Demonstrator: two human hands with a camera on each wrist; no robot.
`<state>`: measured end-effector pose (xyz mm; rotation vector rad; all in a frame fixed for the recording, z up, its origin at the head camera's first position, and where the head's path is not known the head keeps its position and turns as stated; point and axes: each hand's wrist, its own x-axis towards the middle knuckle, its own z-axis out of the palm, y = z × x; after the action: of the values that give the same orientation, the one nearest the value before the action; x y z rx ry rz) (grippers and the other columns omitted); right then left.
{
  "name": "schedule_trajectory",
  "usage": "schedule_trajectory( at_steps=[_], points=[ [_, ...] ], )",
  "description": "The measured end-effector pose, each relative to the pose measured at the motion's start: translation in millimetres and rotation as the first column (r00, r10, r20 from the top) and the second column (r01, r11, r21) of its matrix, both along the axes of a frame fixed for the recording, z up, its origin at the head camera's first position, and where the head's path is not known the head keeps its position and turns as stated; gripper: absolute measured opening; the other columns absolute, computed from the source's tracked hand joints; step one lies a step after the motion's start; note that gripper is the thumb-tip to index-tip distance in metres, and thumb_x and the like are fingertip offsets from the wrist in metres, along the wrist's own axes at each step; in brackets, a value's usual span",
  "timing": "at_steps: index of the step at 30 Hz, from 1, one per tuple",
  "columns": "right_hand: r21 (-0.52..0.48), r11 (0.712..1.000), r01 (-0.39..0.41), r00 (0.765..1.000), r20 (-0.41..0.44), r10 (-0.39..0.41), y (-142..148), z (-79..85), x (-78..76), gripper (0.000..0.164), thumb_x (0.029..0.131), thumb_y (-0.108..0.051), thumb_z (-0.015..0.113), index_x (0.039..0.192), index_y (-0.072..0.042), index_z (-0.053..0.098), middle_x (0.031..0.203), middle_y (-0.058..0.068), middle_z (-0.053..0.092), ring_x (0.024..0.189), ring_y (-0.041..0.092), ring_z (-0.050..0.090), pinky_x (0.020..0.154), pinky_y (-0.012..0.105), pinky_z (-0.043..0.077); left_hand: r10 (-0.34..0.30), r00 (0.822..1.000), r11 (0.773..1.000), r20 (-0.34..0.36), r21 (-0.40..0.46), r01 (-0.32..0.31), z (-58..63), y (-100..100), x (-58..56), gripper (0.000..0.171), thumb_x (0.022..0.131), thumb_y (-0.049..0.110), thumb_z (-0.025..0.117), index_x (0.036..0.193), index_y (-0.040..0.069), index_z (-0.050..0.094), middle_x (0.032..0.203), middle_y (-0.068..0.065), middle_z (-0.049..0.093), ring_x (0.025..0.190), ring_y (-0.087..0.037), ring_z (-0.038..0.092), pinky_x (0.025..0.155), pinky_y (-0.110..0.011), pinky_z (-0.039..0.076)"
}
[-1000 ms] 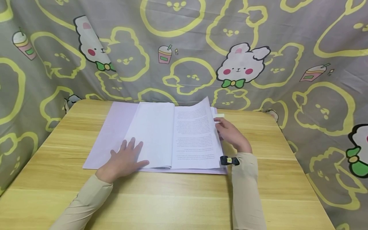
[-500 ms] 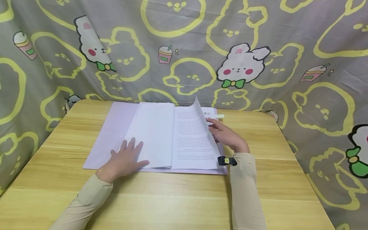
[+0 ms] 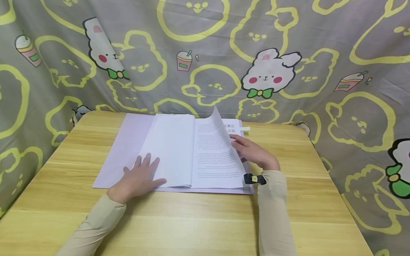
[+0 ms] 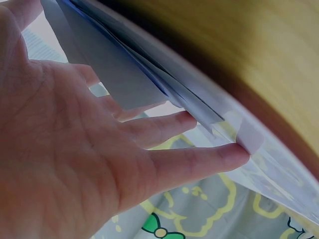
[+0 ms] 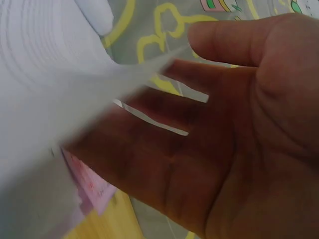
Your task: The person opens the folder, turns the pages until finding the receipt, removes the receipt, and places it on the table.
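A lilac-covered folder [image 3: 118, 153] of papers lies spread on the table. My left hand [image 3: 136, 179] rests with fingers spread on its blank left-hand page [image 3: 174, 149] and partly on the cover. A printed page [image 3: 214, 160] on the right side is lifted, its upper corner curling up and leftward. My right hand [image 3: 253, 151] is at the raised edge. In the right wrist view its long fingers reach behind the blurred page [image 5: 35, 134], while the thumb stands apart from the paper. Beneath, a sheet with large characters [image 3: 230, 128] shows, and a pink piece [image 5: 94, 181] appears below the fingers.
A pale green tab [image 3: 246, 128] sticks out from the folder's right edge. The wooden table [image 3: 179, 224] backs onto a grey curtain [image 3: 205, 46] with yellow cartoon outlines. A black strap device [image 3: 254, 179] sits on the right wrist.
The printed page's upper corner has swung left, uncovering the large characters beneath. My right hand moved left with the edge, then slightly back. My left hand stays put.
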<state>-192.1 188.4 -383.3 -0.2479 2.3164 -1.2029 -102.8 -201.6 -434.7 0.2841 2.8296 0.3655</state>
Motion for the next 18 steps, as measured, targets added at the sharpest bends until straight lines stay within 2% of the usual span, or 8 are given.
schedule_trajectory(
  at_steps=[3, 8, 14, 18],
  points=[
    [-0.038, 0.999, -0.009, 1.000, 0.008, 0.009, 8.9, 1.9, 1.1, 0.057, 0.111, -0.039, 0.038, 0.162, -0.017, 0.028, 0.146, 0.019, 0.053, 0.128, 0.038, 0.057, 0.091, 0.044, 0.056, 0.001, 1.000, 1.000, -0.003, -0.001, -0.001, 0.9, 0.1, 0.1, 0.086, 0.097, 0.060, 0.056, 0.159, 0.004, 0.033, 0.164, -0.034, 0.020, 0.147, -0.063, 0.016, 0.095, -0.091, 0.019],
    [-0.083, 0.996, -0.019, 0.999, 0.025, 0.021, 16.4, 1.3, 0.8, 0.055, 0.111, -0.032, 0.042, 0.162, -0.016, 0.029, 0.150, 0.021, 0.049, 0.133, 0.041, 0.053, 0.087, 0.044, 0.059, 0.003, 1.000, 1.000, -0.004, -0.002, -0.003, 1.4, 0.2, -0.2, 0.086, 0.097, 0.060, 0.057, 0.158, 0.004, 0.034, 0.164, -0.033, 0.020, 0.147, -0.063, 0.016, 0.095, -0.091, 0.019],
    [-0.131, 0.991, -0.018, 0.999, 0.033, 0.022, 6.7, 3.8, 0.0, 0.057, 0.109, -0.026, 0.048, 0.162, -0.021, 0.029, 0.152, 0.020, 0.048, 0.131, 0.042, 0.056, 0.084, 0.044, 0.061, 0.004, 1.000, 1.000, -0.007, -0.005, -0.004, 0.6, 0.1, -0.1, 0.086, 0.097, 0.060, 0.057, 0.158, 0.004, 0.034, 0.163, -0.033, 0.020, 0.146, -0.063, 0.016, 0.095, -0.091, 0.019],
    [-0.146, 0.989, -0.014, 1.000, 0.017, 0.017, -1.5, 2.9, -0.3, 0.057, 0.109, -0.029, 0.049, 0.162, -0.022, 0.028, 0.152, 0.021, 0.049, 0.127, 0.041, 0.060, 0.084, 0.045, 0.061, 0.005, 1.000, 1.000, -0.005, -0.003, -0.005, -0.5, 0.1, -0.1, 0.086, 0.097, 0.061, 0.056, 0.158, 0.004, 0.034, 0.163, -0.033, 0.020, 0.147, -0.063, 0.016, 0.095, -0.091, 0.019]
  ],
)
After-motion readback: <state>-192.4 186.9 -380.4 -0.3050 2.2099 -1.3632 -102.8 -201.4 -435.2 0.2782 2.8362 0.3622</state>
